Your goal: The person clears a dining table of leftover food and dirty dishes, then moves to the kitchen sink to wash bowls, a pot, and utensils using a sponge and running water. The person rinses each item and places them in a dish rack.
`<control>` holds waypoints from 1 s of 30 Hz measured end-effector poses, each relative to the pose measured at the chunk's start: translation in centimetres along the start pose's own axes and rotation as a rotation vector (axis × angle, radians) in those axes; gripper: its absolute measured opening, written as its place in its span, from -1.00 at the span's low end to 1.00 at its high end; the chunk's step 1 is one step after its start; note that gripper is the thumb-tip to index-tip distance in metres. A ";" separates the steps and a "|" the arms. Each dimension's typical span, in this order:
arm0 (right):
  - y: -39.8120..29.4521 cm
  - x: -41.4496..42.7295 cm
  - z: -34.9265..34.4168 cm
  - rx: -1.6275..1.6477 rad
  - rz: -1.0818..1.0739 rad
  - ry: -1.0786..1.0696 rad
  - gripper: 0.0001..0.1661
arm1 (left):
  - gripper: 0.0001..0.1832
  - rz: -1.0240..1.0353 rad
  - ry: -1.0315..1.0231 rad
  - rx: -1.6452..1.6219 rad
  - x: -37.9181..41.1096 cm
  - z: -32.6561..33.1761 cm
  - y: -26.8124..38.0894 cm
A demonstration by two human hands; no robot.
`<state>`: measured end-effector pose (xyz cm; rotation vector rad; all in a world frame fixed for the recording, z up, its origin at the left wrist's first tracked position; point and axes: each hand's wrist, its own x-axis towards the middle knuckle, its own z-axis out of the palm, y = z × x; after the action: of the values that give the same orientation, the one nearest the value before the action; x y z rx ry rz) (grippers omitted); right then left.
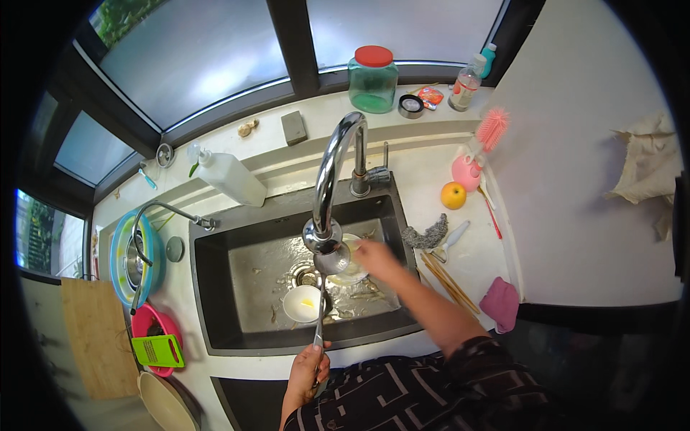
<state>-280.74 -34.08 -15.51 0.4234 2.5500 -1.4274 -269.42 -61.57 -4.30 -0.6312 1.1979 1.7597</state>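
Note:
My left hand (309, 367) is closed around the handle of a metal ladle (320, 318) at the sink's front edge. The ladle's round head lies just below the chrome faucet's spout (322, 237). My right hand (375, 259), blurred, is over the right part of the dark sink (218, 301), beside the ladle's head; its fingertips are unclear, and whether it grips anything cannot be told. Partly hidden beneath it is a pale plate (345, 277). A small white bowl (299, 304) with a yellow bit inside sits near the drain (305, 273). Food scraps (369, 291) lie on the wet basin floor.
Right of the sink are steel wool (426, 234), a peeler (455, 236), wooden chopsticks (448, 281), a pink cloth (499, 305) and a yellow-orange fruit (453, 195). Left stand a spray bottle (232, 178), a blue basin (153, 269) and a green cutting board (156, 351). A second, thin tap (172, 206) arches there.

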 end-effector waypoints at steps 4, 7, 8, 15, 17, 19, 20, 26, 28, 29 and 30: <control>2.3 -3.7 -11.3 -0.657 -0.469 0.210 -0.44 | -0.75 -0.036 0.068 0.201 0.1 0.0 0.4; 6.2 -4.0 -14.8 -0.984 -0.479 -0.031 -0.41 | -0.77 -0.008 0.025 0.266 1.5 0.0 0.1; 5.9 -3.5 -15.1 -0.933 -0.445 0.016 -0.41 | -0.79 -0.013 0.022 0.237 1.7 0.3 0.2; -6.7 -1.4 -10.1 -0.306 -0.688 0.104 -0.49 | -0.80 0.115 0.111 0.500 1.3 0.1 -0.7; -7.6 -0.4 -5.1 -0.518 -0.757 -0.049 -0.53 | -0.78 0.269 0.162 0.718 0.7 -0.1 -1.3; -8.2 -0.4 -1.1 -0.877 -0.810 -0.272 -0.62 | -0.75 0.427 0.145 0.830 0.7 -0.9 -2.4; -7.7 0.3 -0.1 -0.844 -0.879 -0.389 -0.65 | -0.74 0.391 0.137 0.858 0.0 -0.2 -1.4; -7.6 2.6 1.8 -0.898 -0.773 -0.805 -0.65 | -0.78 0.348 0.084 0.799 -2.5 -1.6 -1.1; -7.1 2.9 1.1 -0.672 -0.645 -0.746 -0.63 | -0.83 0.308 0.010 0.582 -2.9 -2.6 -0.5; -5.6 3.7 1.1 -0.532 -0.512 -0.637 -0.61 | -0.84 0.203 -0.064 0.465 -2.8 -3.1 0.7; -5.6 3.6 1.4 -0.486 -0.455 -0.507 -0.58 | -0.86 0.090 -0.135 0.336 -2.7 -3.7 1.2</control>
<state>-285.95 -37.47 -12.80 -0.5521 2.5031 -0.8074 -269.43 -66.13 -3.14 -0.2607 1.4024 1.5954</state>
